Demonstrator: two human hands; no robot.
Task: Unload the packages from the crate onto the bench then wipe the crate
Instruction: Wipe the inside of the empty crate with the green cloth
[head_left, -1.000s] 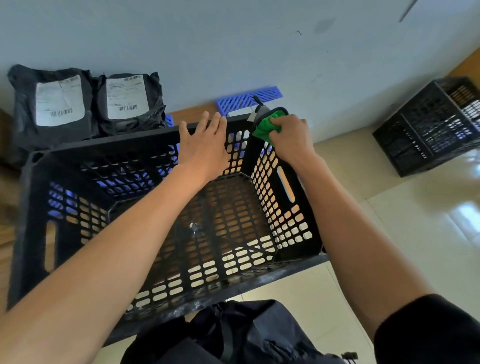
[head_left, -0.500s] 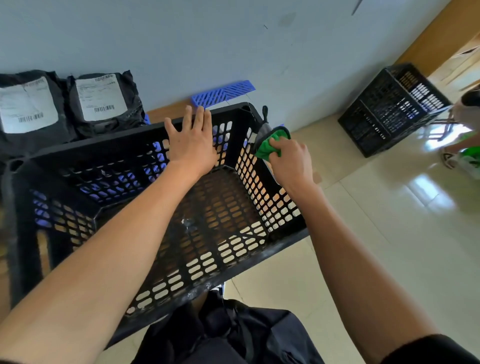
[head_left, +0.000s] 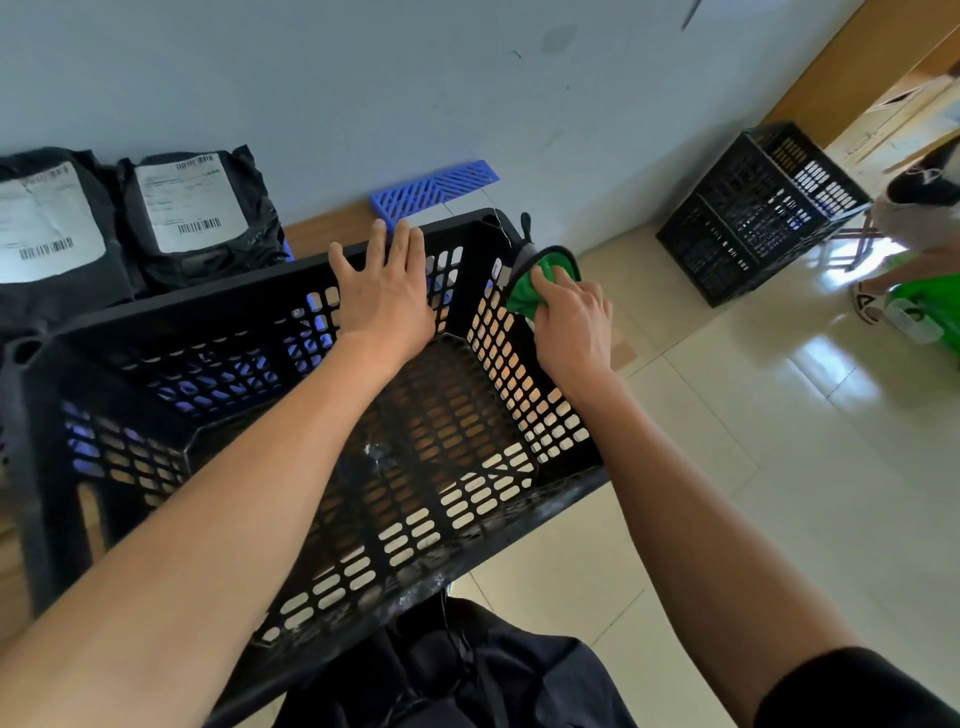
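Since a second ago the right hand (head_left: 571, 317) has slid the green cloth (head_left: 530, 291) from the crate (head_left: 156, 338) corner down along its right rim, fingers bunched around it. Left hand (head_left: 384, 291) lies flat on the far rim, fingers straight. Pale wall (head_left: 363, 78) and glossy tile floor (head_left: 779, 441) fill the room. Two packages (head_left: 197, 218) sit on the wooden bench (head_left: 327, 228), one cut off at left. Another black crate (head_left: 758, 213) stands by the wall, with a blue grid panel (head_left: 431, 189) behind.

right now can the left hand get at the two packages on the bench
Probably yes. The left hand rests flat on the crate's far rim, holding nothing, and the two packages lie just beyond that rim to its left, with nothing between them.
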